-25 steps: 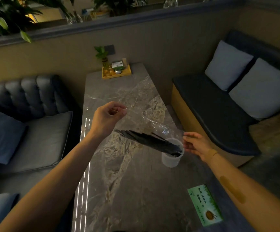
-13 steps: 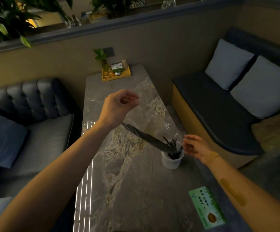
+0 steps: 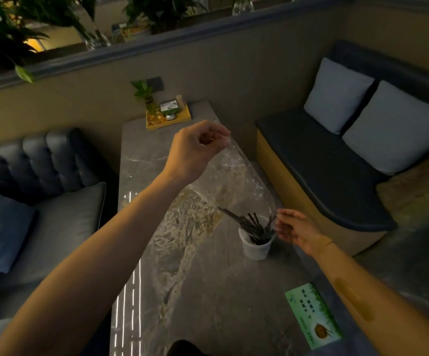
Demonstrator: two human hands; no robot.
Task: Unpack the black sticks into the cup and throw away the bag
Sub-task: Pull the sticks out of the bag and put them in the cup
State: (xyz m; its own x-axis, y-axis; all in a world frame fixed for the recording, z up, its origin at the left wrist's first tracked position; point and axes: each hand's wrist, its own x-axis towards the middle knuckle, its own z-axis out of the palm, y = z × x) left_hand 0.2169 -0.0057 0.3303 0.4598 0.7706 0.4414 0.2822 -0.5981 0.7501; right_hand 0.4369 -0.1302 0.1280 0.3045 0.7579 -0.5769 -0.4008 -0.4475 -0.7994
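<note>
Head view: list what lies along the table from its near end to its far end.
Green card → white cup holding the black sticks → clear bag hanging from the left hand → yellow tray with a small plant.

Left hand point(image 3: 195, 150) rose; sticks point(image 3: 253, 226) dropped into cup point(image 3: 255, 249)

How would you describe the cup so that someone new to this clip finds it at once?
Start at the long marble table between the two sofas and look to its right edge, about halfway along. The cup stands there, just beside the right hand. It is small, white and plain, the only upright container at this end, with black sticks fanning out of its top.
</note>
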